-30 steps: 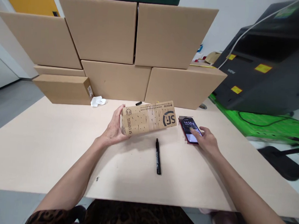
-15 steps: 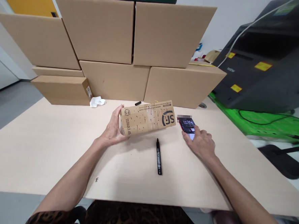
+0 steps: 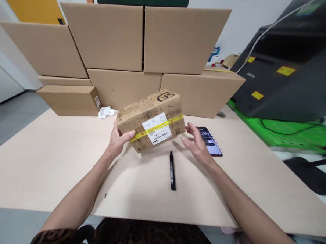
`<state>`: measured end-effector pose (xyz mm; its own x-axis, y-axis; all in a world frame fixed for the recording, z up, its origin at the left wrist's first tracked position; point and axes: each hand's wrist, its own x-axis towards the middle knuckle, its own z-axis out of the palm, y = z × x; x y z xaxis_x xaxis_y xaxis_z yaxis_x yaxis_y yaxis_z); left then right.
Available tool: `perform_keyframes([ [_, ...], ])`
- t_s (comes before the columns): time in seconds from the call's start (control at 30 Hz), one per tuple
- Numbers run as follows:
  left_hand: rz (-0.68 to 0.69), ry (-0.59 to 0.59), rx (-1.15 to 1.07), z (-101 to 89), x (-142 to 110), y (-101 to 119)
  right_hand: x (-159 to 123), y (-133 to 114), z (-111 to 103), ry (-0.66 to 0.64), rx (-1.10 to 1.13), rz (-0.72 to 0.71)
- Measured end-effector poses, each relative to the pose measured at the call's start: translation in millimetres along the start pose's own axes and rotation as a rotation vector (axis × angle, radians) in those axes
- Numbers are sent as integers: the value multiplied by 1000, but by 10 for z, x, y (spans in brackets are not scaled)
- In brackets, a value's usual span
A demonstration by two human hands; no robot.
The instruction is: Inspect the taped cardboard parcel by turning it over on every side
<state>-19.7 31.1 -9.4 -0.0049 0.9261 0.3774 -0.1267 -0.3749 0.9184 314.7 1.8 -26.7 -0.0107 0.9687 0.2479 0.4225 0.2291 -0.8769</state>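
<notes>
My left hand (image 3: 119,139) grips the left end of a brown cardboard parcel box (image 3: 132,117), thumb on the front. The box is tilted above the table, its right end higher. Facing me are a white shipping label (image 3: 157,128) and a strip of yellow tape (image 3: 176,118); "SF" is printed on the upper face. My right hand (image 3: 196,141) is beside the box's right end, fingers apart, holding nothing. Behind that hand a phone (image 3: 215,150) with a lit screen lies on the table. Below the box lies a black marker (image 3: 172,172), its tip pointing away from me.
Large cardboard boxes (image 3: 102,37) are stacked along the back of the table (image 3: 52,174). A smaller carton (image 3: 67,100) and crumpled white paper (image 3: 106,112) are at the back left. A dark printer (image 3: 278,77) stands at the right, near a green surface (image 3: 283,135).
My left hand has turned the box, so its labelled, taped side now faces me. My right hand has left the phone and moved left to the box's right end.
</notes>
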Motion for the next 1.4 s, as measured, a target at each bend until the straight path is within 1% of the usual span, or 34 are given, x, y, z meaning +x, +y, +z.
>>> perform_keyframes([
  [0.07,-106,-5,-96,24,-4,14,57,-75,108,-48,241,31],
  [0.13,-240,-25,-106,14,-5,-5,97,-121,196,-57,375,40],
  [0.23,-404,-45,-31,-73,8,-70,125,-149,267,3,403,60],
  [0.3,-445,-47,23,-142,21,-109,121,-152,278,27,398,61],
  [0.37,-450,-60,65,-173,26,-122,98,-143,274,-4,420,66],
  [0.43,-426,-109,76,-155,21,-100,59,-121,267,-67,451,84],
  [0.5,-368,-173,50,-108,11,-46,10,-93,257,-107,458,84],
  [0.6,-240,-223,1,-67,4,64,-69,-83,232,-61,450,24],
  [0.67,-154,-214,-5,-84,2,141,-121,-130,204,-7,483,-47],
  [0.77,-28,-158,29,-145,-6,231,-189,-266,149,54,543,-166],
  [0.87,77,-111,82,-198,-19,242,-218,-357,107,95,530,-215],
  [0.93,91,-81,120,-219,-23,200,-201,-327,109,80,494,-200],
  [1.0,37,-62,195,-231,-23,142,-160,-228,144,39,479,-143],
  [1.07,-53,-85,333,-239,-18,94,-111,-98,198,-5,491,-56],
  [1.13,-92,-121,526,-249,-10,67,-70,10,249,-44,505,31],
  [1.2,-59,-147,693,-261,3,54,-50,67,277,-83,526,80],
  [1.23,-28,-158,742,-267,9,50,-49,76,282,-99,534,91],
  [1.3,12,-186,744,-276,20,44,-62,64,278,-121,535,87],
  [1.4,16,-210,608,-285,13,46,-107,12,262,-96,499,31],
])
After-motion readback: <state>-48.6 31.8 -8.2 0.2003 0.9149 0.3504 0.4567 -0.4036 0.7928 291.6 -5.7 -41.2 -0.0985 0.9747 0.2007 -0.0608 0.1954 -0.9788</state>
